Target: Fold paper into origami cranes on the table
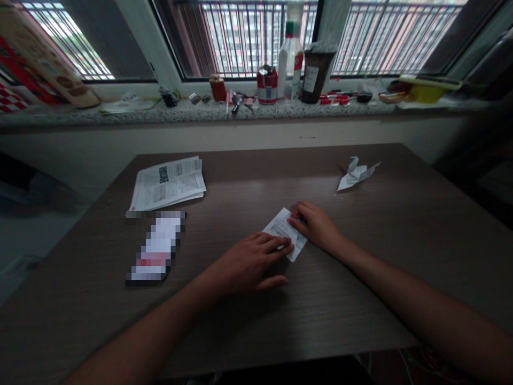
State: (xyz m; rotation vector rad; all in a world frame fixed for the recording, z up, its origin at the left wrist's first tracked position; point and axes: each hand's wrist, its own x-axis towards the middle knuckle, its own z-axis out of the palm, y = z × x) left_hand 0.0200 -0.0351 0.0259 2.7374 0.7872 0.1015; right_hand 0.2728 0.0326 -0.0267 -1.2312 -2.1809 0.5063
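A small folded piece of printed paper [282,227] lies on the brown wooden table [360,256], near its middle. My left hand [250,262] rests flat on the paper's near left edge, fingers stretched out over it. My right hand [315,224] presses down on the paper's right side with its fingers curled together at the fold. Both forearms reach in from the near edge.
A finished folded paper figure [356,174] sits at the far right of the table. A stack of printed sheets [168,184] lies at the far left, with a phone [156,247] in front of it. The window sill [120,115] behind holds a can, bottles, pens and clutter.
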